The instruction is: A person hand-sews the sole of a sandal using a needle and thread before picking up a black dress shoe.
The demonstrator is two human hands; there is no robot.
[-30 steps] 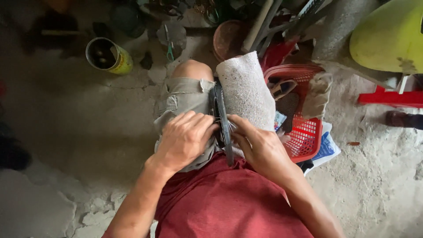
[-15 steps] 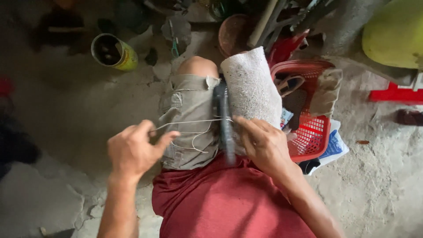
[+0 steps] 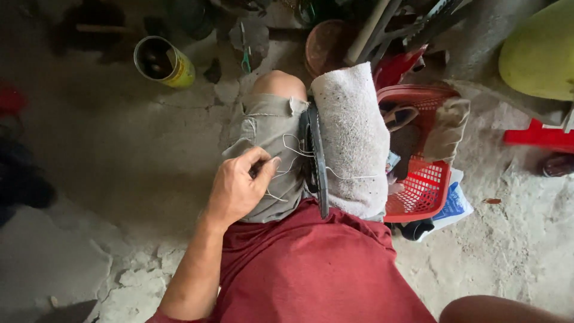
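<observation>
A black shoe sole stands on edge between my thighs, wedged against a white towel draped over my right leg. White thread loops from the sole across my khaki shorts. My left hand rests on my left thigh just left of the sole, its thumb and fingers pinched on the thread and a small dark tip. My right hand is out of view; only a bit of bare arm shows at the bottom right edge.
A red plastic basket with sandals and a rag stands right of my leg, on blue-and-white paper. A yellow tin can sits on the cracked concrete floor at the upper left. Tools, a brown bowl and a yellow-green container crowd the far side.
My left hand drew the thread out to the left, then came back beside the sole. My right hand let go of the sole and left the view.
</observation>
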